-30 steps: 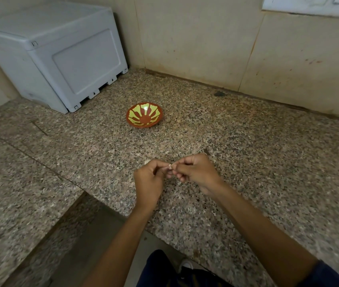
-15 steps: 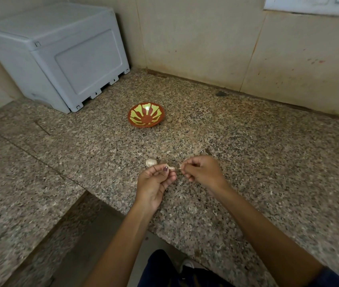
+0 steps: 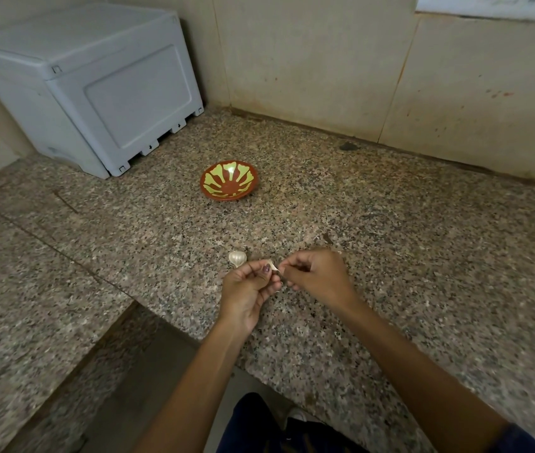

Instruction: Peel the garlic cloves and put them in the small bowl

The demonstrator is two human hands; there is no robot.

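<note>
Two hands above the near edge of the granite counter, close together. Left hand with fingers curled, pinching a small garlic clove between thumb and fingertips. Right hand also curled, pinching the thin skin at the clove's right end. Second garlic piece, white and rounded, lying on the counter just beyond the left hand, apart from it. Small bowl, brown with yellow-green pattern, standing farther back toward the middle of the counter, well apart from both hands. Grey plastic box in the far left corner, against the wall.
</note>
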